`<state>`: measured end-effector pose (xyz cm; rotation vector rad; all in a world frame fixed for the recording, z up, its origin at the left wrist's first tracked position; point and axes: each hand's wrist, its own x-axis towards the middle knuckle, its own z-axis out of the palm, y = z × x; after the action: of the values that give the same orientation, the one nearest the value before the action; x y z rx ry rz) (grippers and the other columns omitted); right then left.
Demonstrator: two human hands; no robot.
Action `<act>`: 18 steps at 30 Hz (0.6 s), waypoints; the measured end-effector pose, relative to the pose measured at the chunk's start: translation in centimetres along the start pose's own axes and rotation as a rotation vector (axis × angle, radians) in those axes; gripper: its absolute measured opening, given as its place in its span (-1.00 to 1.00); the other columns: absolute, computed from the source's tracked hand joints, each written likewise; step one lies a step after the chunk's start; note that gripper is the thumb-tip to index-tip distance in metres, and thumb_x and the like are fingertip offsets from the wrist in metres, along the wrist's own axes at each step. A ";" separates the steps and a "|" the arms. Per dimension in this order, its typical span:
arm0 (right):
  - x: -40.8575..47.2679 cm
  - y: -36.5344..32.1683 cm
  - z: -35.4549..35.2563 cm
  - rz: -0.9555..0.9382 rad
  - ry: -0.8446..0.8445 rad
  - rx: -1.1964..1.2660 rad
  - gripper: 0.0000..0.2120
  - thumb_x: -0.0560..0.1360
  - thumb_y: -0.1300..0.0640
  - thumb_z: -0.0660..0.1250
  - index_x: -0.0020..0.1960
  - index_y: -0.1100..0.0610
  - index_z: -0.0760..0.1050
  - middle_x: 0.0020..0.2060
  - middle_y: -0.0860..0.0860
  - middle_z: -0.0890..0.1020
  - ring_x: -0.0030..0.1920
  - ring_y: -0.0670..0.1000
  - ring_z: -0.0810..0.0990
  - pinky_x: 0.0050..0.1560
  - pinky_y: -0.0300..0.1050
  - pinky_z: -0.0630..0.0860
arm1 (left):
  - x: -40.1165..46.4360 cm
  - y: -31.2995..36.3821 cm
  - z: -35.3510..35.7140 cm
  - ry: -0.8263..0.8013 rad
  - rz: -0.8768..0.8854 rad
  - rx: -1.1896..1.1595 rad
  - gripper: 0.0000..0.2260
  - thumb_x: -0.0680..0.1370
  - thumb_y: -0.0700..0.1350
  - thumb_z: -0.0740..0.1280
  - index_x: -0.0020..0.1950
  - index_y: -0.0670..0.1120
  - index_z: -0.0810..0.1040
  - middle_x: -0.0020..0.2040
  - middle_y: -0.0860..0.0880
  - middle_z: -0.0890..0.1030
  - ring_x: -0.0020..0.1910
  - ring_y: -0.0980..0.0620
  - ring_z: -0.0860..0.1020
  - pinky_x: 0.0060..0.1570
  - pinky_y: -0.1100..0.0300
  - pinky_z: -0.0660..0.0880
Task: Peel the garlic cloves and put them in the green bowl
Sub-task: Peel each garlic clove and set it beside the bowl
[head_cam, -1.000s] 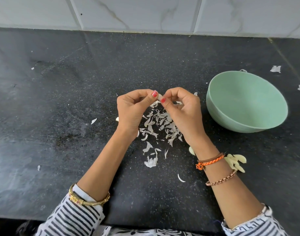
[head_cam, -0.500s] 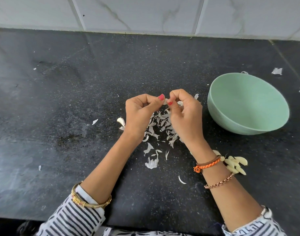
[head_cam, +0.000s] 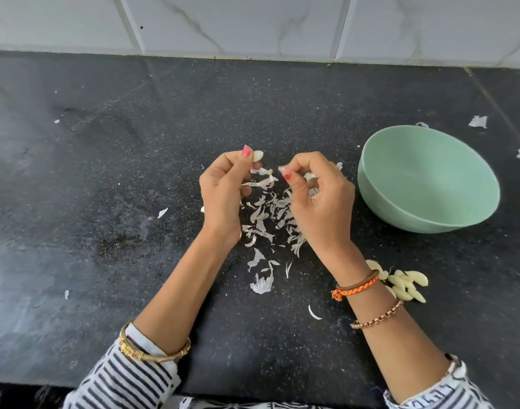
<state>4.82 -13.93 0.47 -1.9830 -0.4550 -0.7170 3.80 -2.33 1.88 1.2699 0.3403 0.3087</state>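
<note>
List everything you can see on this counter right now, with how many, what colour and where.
green bowl: one, pale green, right side, looks empty
garlic clove: one, cream, pinched in left fingertips
peeled cloves: small pile, cream, beside right wrist
skin scraps: many, white, between the hands, a few strays elsewhere
countertop: one, black speckled
wall tiles: white marbled, behind
left hand: holds clove
right hand: pinches a skin piece

We are counting one pale green round plastic bowl (head_cam: 400, 184). We are counting two bare hands: the left hand (head_cam: 223, 190) and the right hand (head_cam: 320, 202). We are tallying one peeled cream garlic clove (head_cam: 258, 155) at the left fingertips, a cluster of roughly eight peeled cloves (head_cam: 406, 286) by the right wrist, and papery white skin scraps (head_cam: 267, 219) too many to count.
</note>
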 end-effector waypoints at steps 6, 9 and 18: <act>0.1 0.6 -0.1 0.040 -0.048 -0.080 -0.64 0.34 0.47 0.15 -0.08 0.21 0.64 -0.23 0.01 0.68 -0.16 -0.09 0.60 -0.16 -0.29 0.51 | -0.2 -0.4 -0.1 -0.065 0.013 -0.005 -0.93 0.54 -0.19 0.31 -0.12 -0.06 0.56 -0.32 0.14 0.63 -0.28 0.26 0.52 -0.35 0.36 0.35; 0.2 0.7 0.0 0.057 -0.088 -0.044 -0.71 0.36 0.46 0.20 -0.11 0.24 0.64 -0.22 0.05 0.68 -0.12 -0.10 0.58 -0.16 -0.38 0.50 | -0.2 -0.7 -0.1 -0.067 0.065 0.041 -0.92 0.54 -0.19 0.31 -0.11 -0.05 0.57 -0.35 0.15 0.62 -0.30 0.27 0.51 -0.38 0.39 0.33; 0.3 0.2 -0.4 0.172 -0.139 0.120 -0.90 0.44 0.23 0.37 -0.08 0.17 0.63 -0.22 -0.05 0.63 -0.17 -0.15 0.59 -0.24 -0.40 0.50 | -0.2 -1.3 -0.2 -0.108 0.205 0.138 -0.86 0.52 -0.24 0.33 -0.21 -0.09 0.59 -0.38 0.13 0.62 -0.34 0.27 0.52 -0.34 0.46 0.37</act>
<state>5.08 -14.37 0.72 -1.9385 -0.3943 -0.4369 3.63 -2.60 0.63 1.4550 0.1409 0.3947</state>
